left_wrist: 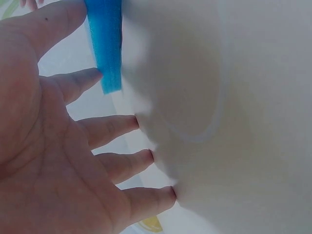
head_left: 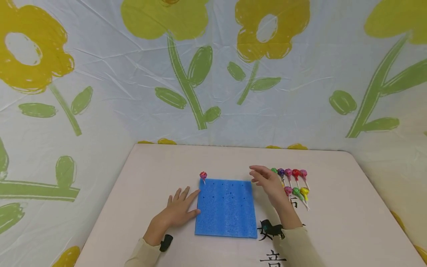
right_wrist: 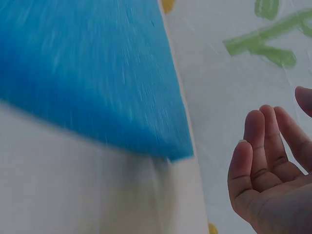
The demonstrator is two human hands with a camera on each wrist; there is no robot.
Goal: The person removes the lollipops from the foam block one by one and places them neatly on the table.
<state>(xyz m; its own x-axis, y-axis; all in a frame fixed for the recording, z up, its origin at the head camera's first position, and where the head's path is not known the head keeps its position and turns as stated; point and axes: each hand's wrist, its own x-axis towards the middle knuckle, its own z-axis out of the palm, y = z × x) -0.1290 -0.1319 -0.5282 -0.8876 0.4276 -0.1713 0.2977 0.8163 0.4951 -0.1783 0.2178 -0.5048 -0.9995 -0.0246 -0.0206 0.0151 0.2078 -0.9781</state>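
Foam pad (head_left: 226,207), blue, square, lying flat near the middle of the table (head_left: 350,207); its top is pierced with rows of small dark holes, apparently sockets for sticks.

Lollipop (head_left: 203,175), one, pink-wrapped, standing upright at the pad's far left corner, its stick seemingly set in a hole there.

Loose lollipops (head_left: 293,181), several in green, purple, pink, red and yellow wrappers, lying flat in two short rows on the table just right of the pad, sticks pointing toward the near side; within easy reach of the right hand, likely as stock.

Left hand (head_left: 180,209), palm down on the table, fingers (left_wrist: 109,129) straight and spread, index tip touching the pad's left edge; it holds nothing and appears to steady the pad against sliding.

Right hand (head_left: 267,181), raised above the table between the pad's far right corner and the loose lollipops, fingers (right_wrist: 258,146) loosely bent and parted, palm empty.

Small black object (head_left: 165,243), lying beside the left wrist; kind cannot be told.

Black printed characters (head_left: 271,244), on the table's near edge, partly hidden by the right sleeve.

Cloth backdrop (head_left: 200,74), pale with yellow flowers and green stems, behind and beside the table.
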